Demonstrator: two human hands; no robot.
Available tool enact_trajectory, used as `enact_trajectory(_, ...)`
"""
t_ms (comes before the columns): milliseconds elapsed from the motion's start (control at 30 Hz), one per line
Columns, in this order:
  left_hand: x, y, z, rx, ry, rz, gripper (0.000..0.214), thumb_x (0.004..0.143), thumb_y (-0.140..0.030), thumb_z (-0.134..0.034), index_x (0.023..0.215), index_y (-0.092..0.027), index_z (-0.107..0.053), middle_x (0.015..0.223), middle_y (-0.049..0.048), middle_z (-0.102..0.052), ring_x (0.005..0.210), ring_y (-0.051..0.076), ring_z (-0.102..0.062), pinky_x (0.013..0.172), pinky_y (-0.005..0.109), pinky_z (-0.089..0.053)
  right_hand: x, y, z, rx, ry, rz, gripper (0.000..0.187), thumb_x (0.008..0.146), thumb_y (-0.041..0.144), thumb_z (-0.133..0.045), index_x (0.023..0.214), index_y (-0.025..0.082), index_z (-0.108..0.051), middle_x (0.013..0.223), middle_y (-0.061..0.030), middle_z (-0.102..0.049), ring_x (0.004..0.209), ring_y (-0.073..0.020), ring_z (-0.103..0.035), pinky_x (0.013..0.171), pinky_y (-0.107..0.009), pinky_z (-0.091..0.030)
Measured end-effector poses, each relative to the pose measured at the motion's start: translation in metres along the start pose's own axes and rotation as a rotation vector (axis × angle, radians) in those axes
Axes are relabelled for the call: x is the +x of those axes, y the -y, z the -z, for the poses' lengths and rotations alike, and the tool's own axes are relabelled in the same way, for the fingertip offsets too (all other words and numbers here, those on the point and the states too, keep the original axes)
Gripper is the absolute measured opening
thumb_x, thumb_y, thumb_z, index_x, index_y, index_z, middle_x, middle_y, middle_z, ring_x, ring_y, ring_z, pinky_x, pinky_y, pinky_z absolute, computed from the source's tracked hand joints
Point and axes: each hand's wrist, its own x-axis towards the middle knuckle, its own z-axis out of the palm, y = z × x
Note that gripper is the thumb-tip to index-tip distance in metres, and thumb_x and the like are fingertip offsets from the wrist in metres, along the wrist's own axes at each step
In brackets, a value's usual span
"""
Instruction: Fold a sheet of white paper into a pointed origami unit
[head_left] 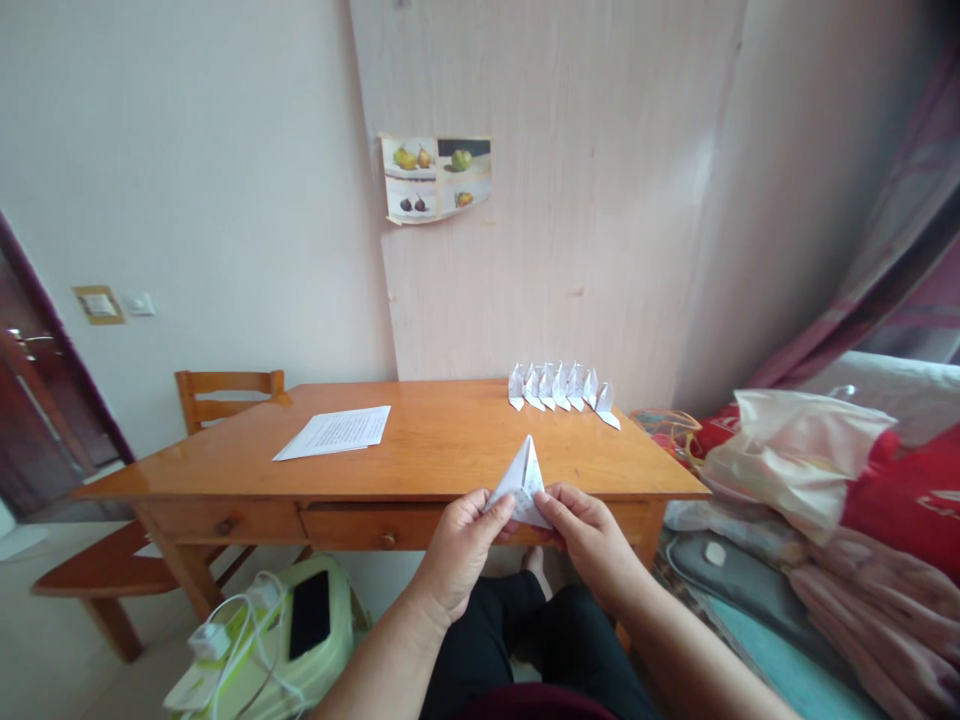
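Observation:
A piece of folded paper (525,478), white and printed, comes to a point at the top. It is held in front of the table's near edge. My left hand (466,540) pinches its lower left corner between thumb and fingers. On the other side, my right hand (589,535) grips the lower right corner the same way. Fingers behind the paper are mostly hidden. Several finished-looking folded paper figures (559,385) stand in a row at the table's back right. A stack of printed sheets (335,432) lies on the left part of the tabletop.
The wooden table (442,450) has drawers under its front edge. A wooden chair (229,385) stands at its left. Below is a green stool-like box (330,600) with a phone (310,612) and white cables. Bags (799,450) and cloth crowd the right side.

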Motion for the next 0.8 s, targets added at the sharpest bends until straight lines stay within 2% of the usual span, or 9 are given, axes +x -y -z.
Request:
enact_trajectory(133, -0.0003, -0.0003, 0.0001, -0.015, -0.035, 0.017, 0.045, 0.088, -0.057, -0.06, 0.09, -0.014, -0.073, 0.079, 0.0056, -0.069, 0.076, 0.017, -0.058, 0.073, 0.028, -0.044, 0.0002, -0.0031, 0.0002, 0.01, -0.011, -0.004, 0.04, 0.083, 0.057, -0.066, 0.071, 0.019, -0.064, 0.061, 0.0016, -0.054, 0.057, -0.0128, -0.044, 0.055, -0.026, -0.034)
enact_trajectory(267, 0.0009, 0.0023, 0.0016, -0.042, -0.08, 0.072, 0.048, 0.085, -0.06, -0.062, 0.087, -0.013, -0.072, 0.074, 0.0054, -0.068, 0.07, 0.016, -0.058, 0.068, 0.027, -0.043, 0.0004, -0.0064, 0.0004, 0.026, 0.015, -0.007, 0.038, 0.084, 0.056, -0.066, 0.078, 0.019, -0.068, 0.068, -0.0002, -0.059, 0.063, -0.0142, -0.048, 0.06, -0.026, -0.038)
enact_trajectory(500, 0.0014, 0.0056, 0.0048, -0.089, -0.04, 0.1, 0.033, 0.082, -0.046, -0.071, 0.091, -0.014, -0.069, 0.082, 0.0048, -0.069, 0.076, 0.016, -0.061, 0.073, 0.027, -0.045, -0.0015, -0.0067, 0.0022, -0.003, -0.022, 0.021, 0.036, 0.088, 0.054, -0.064, 0.083, 0.018, -0.068, 0.071, -0.0006, -0.059, 0.066, -0.0146, -0.049, 0.061, -0.026, -0.04)
enact_trajectory(800, -0.0001, -0.001, 0.0022, -0.115, 0.019, 0.042, 0.017, 0.079, -0.027, -0.068, 0.09, -0.014, -0.071, 0.089, 0.0064, -0.07, 0.082, 0.017, -0.061, 0.079, 0.028, -0.045, -0.0024, -0.0021, 0.0002, -0.038, -0.045, 0.046, 0.036, 0.089, 0.053, -0.062, 0.08, 0.019, -0.067, 0.07, -0.0007, -0.059, 0.065, -0.015, -0.049, 0.061, -0.027, -0.04)
